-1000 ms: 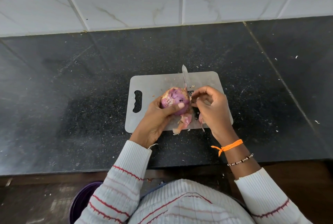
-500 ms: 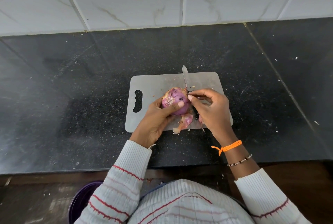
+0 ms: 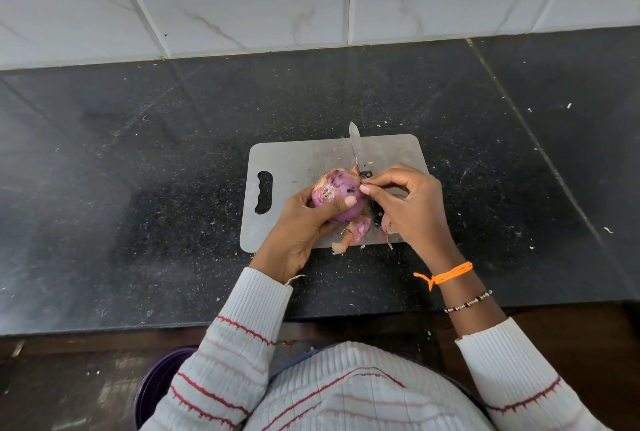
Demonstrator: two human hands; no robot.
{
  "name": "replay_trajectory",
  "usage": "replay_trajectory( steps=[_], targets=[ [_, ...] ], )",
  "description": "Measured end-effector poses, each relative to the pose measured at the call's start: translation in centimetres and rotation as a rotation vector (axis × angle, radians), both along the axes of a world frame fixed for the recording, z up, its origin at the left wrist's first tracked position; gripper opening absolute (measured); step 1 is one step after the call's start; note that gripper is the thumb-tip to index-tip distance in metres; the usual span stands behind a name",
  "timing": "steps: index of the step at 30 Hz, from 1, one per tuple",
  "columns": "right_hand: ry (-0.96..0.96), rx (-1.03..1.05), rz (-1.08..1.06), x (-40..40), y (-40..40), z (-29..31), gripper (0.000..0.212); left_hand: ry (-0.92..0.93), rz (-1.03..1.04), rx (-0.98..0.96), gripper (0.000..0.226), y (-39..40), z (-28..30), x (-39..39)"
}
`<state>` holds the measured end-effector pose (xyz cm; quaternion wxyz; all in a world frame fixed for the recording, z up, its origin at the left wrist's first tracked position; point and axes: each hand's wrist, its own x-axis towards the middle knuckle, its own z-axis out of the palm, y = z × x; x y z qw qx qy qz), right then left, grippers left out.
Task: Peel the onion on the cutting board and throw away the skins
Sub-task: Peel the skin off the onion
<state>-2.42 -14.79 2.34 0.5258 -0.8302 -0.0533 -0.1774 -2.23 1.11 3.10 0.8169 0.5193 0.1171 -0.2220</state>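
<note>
Cupping the onion (image 3: 337,196) just above the cutting board (image 3: 298,160) w/ left hand (image 3: 298,229), right hand (image 3: 405,208) is pinching papery, tear-prone skin at its 3 o'clock edge; bulb's prob firm, slick.

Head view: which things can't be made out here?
- Knife handle: mostly behind the onion and right hand.
- Onion's underside: covered by the left hand.
- Purple tub: cut off by the sleeve and bottom edge.
- Right fingertips' pinch: skin too small to confirm.
</note>
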Motion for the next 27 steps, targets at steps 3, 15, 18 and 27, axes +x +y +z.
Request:
replay_trajectory(
  steps=[3,15,18,27],
  targets=[
    [-0.015,-0.009,0.006,-0.1,-0.1,0.1,0.008,-0.008,-0.008,0.003,0.059,0.0,0.0,0.0],
    [0.112,0.226,-0.06,0.0,0.4,-0.6,0.011,-0.018,-0.053,0.011,0.046,0.0,-0.3,0.1],
    [0.145,0.298,-0.036,-0.1,0.2,-0.7,0.011,0.004,-0.049,0.003,0.051,0.0,-0.2,0.2],
    [0.041,0.193,0.093,-0.5,0.8,0.6,0.021,0.031,-0.014,0.009,0.037,0.3,-0.4,0.5]
  ],
)
